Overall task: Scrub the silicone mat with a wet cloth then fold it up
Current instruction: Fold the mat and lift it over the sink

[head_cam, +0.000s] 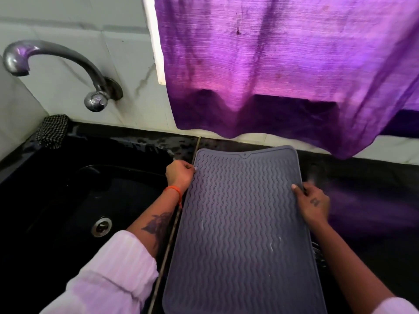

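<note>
Flat on the black counter [362, 189], one grey wavy-ribbed silicone mat [242, 223] is pinched at its edges by the left hand [180, 174] and right hand [314, 206].

The left hand [180, 174] is curled at ten o'clock, fingertips pinched together, forearm bared below a rolled sleeve. The right hand [313, 206] is closed at three o'clock, thumb pointed inward.

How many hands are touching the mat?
2. The left hand grips the mat at its left edge near the far corner; the right hand holds its right edge, thumb on top.
</note>
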A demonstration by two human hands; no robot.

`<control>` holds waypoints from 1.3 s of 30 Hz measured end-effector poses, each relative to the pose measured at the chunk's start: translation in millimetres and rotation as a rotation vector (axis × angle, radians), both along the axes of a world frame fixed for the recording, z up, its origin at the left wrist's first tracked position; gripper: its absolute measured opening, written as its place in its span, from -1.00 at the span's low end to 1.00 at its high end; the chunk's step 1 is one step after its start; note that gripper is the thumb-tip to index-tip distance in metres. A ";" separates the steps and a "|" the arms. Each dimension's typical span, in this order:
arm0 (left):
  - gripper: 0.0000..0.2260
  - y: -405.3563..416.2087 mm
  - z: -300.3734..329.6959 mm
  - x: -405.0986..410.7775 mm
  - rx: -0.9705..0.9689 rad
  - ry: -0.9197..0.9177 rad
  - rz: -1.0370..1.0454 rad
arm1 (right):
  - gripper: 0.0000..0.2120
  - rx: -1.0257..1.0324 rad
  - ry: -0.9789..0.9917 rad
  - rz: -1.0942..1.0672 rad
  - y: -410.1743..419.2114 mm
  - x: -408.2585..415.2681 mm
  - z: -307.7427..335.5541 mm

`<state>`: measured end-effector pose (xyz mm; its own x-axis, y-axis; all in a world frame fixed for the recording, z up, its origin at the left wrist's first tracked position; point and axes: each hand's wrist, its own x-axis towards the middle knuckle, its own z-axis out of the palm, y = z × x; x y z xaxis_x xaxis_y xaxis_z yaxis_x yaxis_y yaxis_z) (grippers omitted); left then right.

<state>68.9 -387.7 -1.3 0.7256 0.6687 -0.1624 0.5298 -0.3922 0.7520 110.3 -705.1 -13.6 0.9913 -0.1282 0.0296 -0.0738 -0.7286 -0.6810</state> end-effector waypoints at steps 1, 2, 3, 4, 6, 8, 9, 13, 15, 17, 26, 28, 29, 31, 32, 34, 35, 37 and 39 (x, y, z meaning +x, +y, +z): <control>-0.85 -0.6 -1.2 -0.2 0.006 0.019 0.000 | -0.70 -0.003 0.006 -0.002 0.9 -0.1 -0.6; -0.84 -0.9 -2.3 -0.4 0.013 0.035 -0.002 | -0.69 -0.003 0.016 -0.004 0.9 -0.3 -1.0; -0.84 -0.9 -2.9 -1.4 0.020 0.048 -0.008 | -0.68 0.001 0.035 -0.003 0.8 -0.9 -0.9; -0.83 -0.9 -2.8 -3.2 0.024 0.056 -0.020 | -0.68 0.010 0.062 0.001 -0.2 -2.3 -0.8; -0.82 -0.8 -2.4 -9.3 0.033 0.070 -0.061 | -0.68 0.026 0.125 0.012 -3.9 -7.6 -0.9; -0.81 -3.2 -1.9 -20.0 0.064 0.087 -0.112 | -0.69 0.043 0.151 0.024 -9.7 -18.6 -0.4; -0.81 -5.0 -0.9 -27.1 0.087 0.099 -0.131 | -0.69 0.056 0.156 0.034 -12.6 -26.3 0.1; -0.80 -13.4 0.1 -57.9 0.100 0.149 -0.185 | -0.67 0.073 0.177 0.070 -24.3 -62.3 0.4; -0.79 -17.5 2.4 -74.1 0.088 0.174 -0.211 | -0.66 0.097 0.190 0.086 -29.4 -81.3 1.7; -0.77 -20.9 4.5 -88.5 0.078 0.213 -0.236 | -0.65 0.110 0.211 0.100 -33.6 -98.0 2.6; -0.53 -41.3 0.8 -154.3 0.057 0.277 -0.349 | -0.42 0.233 0.342 0.162 -49.2 -155.5 3.3; -0.52 -45.9 0.1 -166.6 0.059 0.269 -0.353 | -0.41 0.265 0.330 0.170 -51.0 -162.6 3.7; -0.53 -47.4 0.4 -172.0 0.054 0.261 -0.351 | -0.42 0.284 0.325 0.168 -51.0 -165.1 5.1; -0.56 -48.0 2.4 -178.5 0.023 0.229 -0.329 | -0.45 0.339 0.319 0.158 -50.3 -166.1 9.9; -0.58 -47.9 4.4 -181.2 0.008 0.211 -0.313 | -0.47 0.373 0.317 0.152 -49.6 -166.6 13.4; -0.62 -47.6 9.4 -182.9 -0.005 0.183 -0.289 | -0.51 0.422 0.310 0.144 -47.7 -166.0 21.8; -0.63 -47.8 11.9 -182.5 -0.007 0.171 -0.283 | -0.53 0.438 0.307 0.148 -46.6 -165.5 26.4; -0.65 -48.6 16.8 -181.2 -0.015 0.149 -0.269 | -0.54 0.463 0.311 0.157 -44.7 -165.2 34.2; -0.66 -49.2 20.1 -181.1 -0.018 0.144 -0.254 | -0.54 0.483 0.317 0.159 -44.6 -166.7 39.7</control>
<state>-112.2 -436.9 18.9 0.8380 0.4648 -0.2859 0.5181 -0.5132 0.6842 -56.4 -749.7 26.2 0.9503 0.0976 -0.2956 -0.2430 -0.3612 -0.9003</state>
